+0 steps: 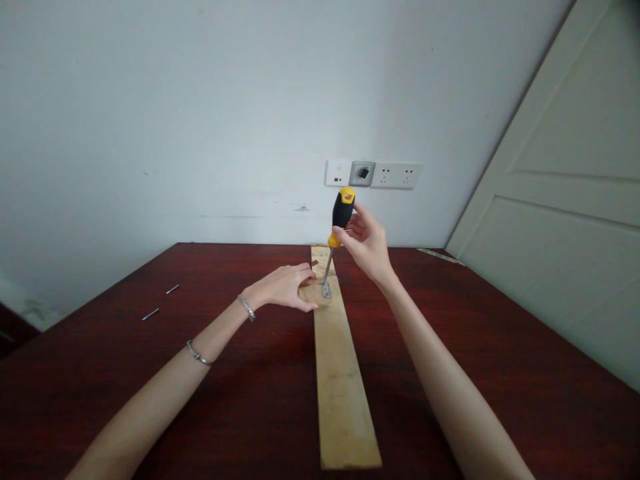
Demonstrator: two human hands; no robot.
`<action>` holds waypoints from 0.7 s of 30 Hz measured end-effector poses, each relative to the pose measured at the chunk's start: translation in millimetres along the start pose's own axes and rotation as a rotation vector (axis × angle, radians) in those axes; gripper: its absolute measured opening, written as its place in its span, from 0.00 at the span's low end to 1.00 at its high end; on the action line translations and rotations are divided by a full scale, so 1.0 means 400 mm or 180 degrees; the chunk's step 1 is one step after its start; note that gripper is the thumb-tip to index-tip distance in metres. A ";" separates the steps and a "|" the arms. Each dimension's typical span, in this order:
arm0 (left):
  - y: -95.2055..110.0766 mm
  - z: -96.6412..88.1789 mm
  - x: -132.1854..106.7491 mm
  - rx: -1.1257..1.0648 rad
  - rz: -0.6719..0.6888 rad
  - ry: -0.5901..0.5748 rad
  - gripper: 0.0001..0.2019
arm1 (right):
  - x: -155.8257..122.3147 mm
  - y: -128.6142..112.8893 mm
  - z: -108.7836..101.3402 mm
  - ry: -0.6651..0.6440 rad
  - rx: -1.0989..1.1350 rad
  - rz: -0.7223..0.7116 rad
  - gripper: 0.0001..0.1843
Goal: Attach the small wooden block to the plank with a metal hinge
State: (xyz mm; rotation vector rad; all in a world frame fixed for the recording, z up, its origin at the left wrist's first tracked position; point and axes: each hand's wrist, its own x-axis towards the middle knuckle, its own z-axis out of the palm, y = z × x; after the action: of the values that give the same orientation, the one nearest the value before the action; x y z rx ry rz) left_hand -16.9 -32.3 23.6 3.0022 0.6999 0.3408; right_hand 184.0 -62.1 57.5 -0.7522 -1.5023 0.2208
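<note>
Nearest to me, the end of a long, pale board (345, 400) lies on my dark red table (240, 400), and the board runs straight away from me between my forearms. Two silvery bands circle my left arm: a thin bangle (199, 353) partway up the forearm and a chain bracelet (247, 307) at the wrist. Off to the left, well apart from my hands, two slim metal nails (151, 314) lie on the tabletop.

Toward the board's far part, my left hand (287, 287) grips a small piece of wood (309, 293) that rests on the board, thumb on the near edge and fingers curled at the far one. A small metal plate (327, 291) sits on the right part of that piece. My right hand (365, 243) pinches the black and yellow handle of a screwdriver (343, 210), thumb in front and fingers behind; its shaft slants down, with the tip at the plate's far end.

Beyond the table stands a pale wall (240, 120) with a row of sockets (397, 175), and a white panelled door (570, 213) is on the right.
</note>
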 end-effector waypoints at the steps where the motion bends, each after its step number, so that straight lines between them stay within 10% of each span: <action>1: 0.000 0.002 0.001 0.0009 -0.0010 0.0006 0.26 | 0.000 0.000 -0.001 -0.0008 -0.0007 0.0005 0.35; 21: -0.010 0.031 0.003 -0.0038 0.0011 0.0160 0.24 | -0.008 -0.027 -0.005 -0.0282 -0.0442 0.0005 0.45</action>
State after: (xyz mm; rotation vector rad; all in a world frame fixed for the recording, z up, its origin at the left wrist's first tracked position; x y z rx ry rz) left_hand -14.9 -28.1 11.3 2.9935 0.6941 0.4207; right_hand 182.1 -72.6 61.5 -0.8637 -1.6133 0.1535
